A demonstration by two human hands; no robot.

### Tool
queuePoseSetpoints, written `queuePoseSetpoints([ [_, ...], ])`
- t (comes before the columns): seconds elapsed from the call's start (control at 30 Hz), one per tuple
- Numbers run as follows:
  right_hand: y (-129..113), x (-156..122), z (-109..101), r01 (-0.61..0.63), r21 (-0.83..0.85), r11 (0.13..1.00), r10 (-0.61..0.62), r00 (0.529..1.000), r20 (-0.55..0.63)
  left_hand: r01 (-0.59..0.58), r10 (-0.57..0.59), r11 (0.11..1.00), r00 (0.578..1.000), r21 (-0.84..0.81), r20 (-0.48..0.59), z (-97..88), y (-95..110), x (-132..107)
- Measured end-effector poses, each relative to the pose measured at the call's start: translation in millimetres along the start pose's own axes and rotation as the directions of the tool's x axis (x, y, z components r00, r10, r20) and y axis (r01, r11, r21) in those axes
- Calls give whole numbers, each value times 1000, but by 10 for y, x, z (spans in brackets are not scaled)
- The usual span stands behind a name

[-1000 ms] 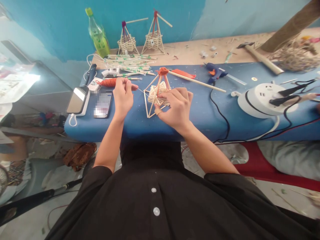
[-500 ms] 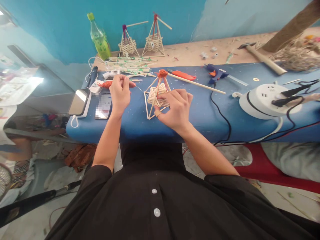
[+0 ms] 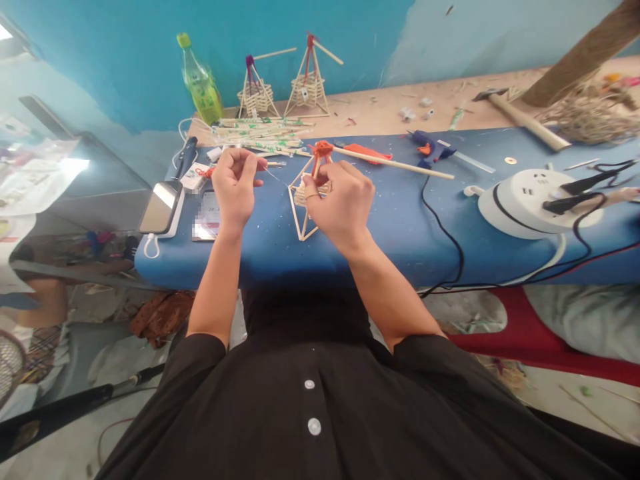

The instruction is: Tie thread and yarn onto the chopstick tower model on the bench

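Observation:
A small pyramid frame of thin wooden sticks [image 3: 303, 208], bound at its top with orange thread [image 3: 323, 148], stands on the blue table [image 3: 400, 227]. My right hand [image 3: 336, 203] grips the frame around its woven middle. A long stick [image 3: 400, 164] runs from the orange top out to the right. My left hand [image 3: 234, 183] is pinched on a thin thread that runs to the frame. Just beyond that hand lies an orange thread spool [image 3: 205, 171], mostly hidden by it.
Two phones [image 3: 161, 207] lie left of my left hand. A round white power strip [image 3: 525, 200] with cables sits at the right, a blue glue gun [image 3: 425, 143] and orange knife [image 3: 367, 153] behind. Two finished stick models [image 3: 307, 83], a green bottle [image 3: 200, 80] and a hammer [image 3: 520, 119] stand farther back.
My right hand has shifted up and left over the frame, now covering its woven middle. My left hand moved slightly left and back, keeping the thread pinched.

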State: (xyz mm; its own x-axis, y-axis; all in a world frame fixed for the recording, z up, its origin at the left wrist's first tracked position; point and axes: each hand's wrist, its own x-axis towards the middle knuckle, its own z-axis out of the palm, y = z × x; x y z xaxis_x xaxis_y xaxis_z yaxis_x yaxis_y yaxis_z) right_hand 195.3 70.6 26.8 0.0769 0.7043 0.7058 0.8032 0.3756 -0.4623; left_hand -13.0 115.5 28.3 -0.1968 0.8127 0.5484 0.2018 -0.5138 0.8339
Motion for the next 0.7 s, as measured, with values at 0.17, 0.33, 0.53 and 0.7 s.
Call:
queuePoseSetpoints([
  [0.17, 87, 59, -121, 40, 142, 989, -39, 999, -12, -68, 65, 994, 997, -83, -37, -28, 148, -126],
  [0.33, 208, 154, -242, 143, 260, 955, -152, 988, 13, -190, 189, 982, 982, -20, -29, -3, 424, -440],
  [0.53, 366, 181, -307, 190, 335, 923, -223, 973, 64, -267, 265, 963, 963, 46, 45, 121, 717, -866],
  [0.7, 348, -47, -511, 201, 368, 908, -169, 979, -117, -357, 352, 933, 932, 49, 91, 247, 842, -1052],
])
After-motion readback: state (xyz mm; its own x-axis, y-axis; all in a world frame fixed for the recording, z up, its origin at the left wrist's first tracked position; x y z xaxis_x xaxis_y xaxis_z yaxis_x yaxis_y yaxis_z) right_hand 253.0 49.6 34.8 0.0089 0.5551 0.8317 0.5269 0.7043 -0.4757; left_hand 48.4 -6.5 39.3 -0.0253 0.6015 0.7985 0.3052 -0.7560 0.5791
